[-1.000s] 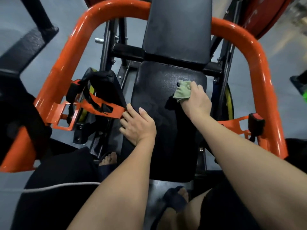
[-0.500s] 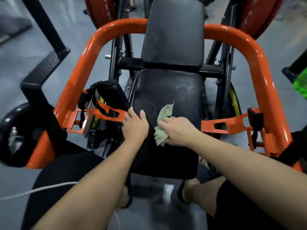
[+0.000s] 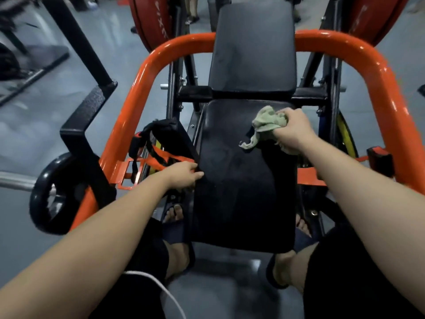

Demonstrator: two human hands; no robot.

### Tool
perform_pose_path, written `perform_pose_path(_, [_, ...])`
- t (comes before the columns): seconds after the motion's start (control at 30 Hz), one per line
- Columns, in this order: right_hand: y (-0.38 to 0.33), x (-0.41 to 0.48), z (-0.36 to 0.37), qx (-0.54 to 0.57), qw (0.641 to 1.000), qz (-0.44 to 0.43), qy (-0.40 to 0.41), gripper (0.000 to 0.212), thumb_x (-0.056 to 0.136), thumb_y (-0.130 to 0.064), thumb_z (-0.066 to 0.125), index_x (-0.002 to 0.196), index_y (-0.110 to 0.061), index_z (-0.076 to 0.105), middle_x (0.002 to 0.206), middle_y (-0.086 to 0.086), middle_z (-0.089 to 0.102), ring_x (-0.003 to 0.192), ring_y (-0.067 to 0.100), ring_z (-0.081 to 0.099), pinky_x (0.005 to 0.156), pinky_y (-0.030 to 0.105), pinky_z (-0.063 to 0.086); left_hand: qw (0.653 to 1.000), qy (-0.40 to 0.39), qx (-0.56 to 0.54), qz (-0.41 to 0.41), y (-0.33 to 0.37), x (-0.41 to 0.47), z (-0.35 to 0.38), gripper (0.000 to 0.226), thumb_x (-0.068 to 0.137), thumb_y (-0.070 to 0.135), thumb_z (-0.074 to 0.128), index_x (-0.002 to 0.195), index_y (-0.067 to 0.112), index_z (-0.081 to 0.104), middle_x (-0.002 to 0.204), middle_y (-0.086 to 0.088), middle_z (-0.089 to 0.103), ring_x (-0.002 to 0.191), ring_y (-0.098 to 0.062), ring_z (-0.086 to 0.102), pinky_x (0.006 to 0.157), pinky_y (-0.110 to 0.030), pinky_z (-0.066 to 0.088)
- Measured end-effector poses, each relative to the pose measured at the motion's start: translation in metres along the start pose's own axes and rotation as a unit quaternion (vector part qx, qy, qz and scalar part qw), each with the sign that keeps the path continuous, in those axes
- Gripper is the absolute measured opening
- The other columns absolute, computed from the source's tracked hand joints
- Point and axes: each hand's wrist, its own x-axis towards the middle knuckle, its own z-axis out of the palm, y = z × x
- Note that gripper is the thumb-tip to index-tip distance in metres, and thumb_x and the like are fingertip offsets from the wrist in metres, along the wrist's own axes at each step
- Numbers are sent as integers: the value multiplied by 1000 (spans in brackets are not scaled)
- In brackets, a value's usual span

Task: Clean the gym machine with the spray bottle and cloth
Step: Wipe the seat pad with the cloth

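Observation:
The gym machine has a black padded seat (image 3: 243,192), a black back pad (image 3: 253,51) and a curved orange frame (image 3: 138,97). My right hand (image 3: 292,130) grips a crumpled pale green cloth (image 3: 264,125) near the far right of the seat, with a loose tail hanging to the left. My left hand (image 3: 184,176) rests at the seat's left edge, fingers curled over the rim. No spray bottle is in view.
A black strap and orange buckle plate (image 3: 161,155) hang left of the seat. Red weight plates (image 3: 151,19) stand behind. A black post and bracket (image 3: 87,107) with a black wheel (image 3: 53,194) stand at the left. My sandalled feet (image 3: 177,226) flank the seat's near end.
My right hand has carried the cloth from the seat's middle left back to its far right part. My left hand has slipped off the seat top onto its left edge.

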Motion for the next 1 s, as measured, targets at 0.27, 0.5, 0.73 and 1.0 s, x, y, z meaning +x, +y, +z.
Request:
perform_pose_path(0.27, [-25,-50,77,-182,958,-187,-123,80,78,-41,75,142,-13,37,132,12,35,121,34,39,110,47,36,996,12,-84,-10,-15,21,-15,26,89,38,74,74,18,71,66,5,73,67,-15,68,75,-33,54])
perform_pose_path(0.5, [-19,-87,90,-298,881,-354,-100,47,76,-14,64,122,-19,60,114,2,56,106,29,54,78,39,45,986,79,-144,-26,7,7,3,49,94,47,50,83,3,68,85,-12,70,80,-29,64,74,-40,51])
perform_pose_path(0.73, [2,-39,40,-299,925,-194,131,46,62,-16,77,107,-16,69,104,13,52,94,39,50,75,46,42,994,83,-63,-15,9,6,13,58,112,42,29,100,-3,63,110,-23,65,101,-36,60,79,-36,39])
perform_pose_path(1.0, [-16,-57,68,-219,969,-109,36,56,84,-25,67,133,-18,41,120,12,40,92,44,61,70,40,38,997,64,-48,-13,4,12,4,60,109,49,33,95,0,66,95,-16,70,92,-31,66,87,-41,52])
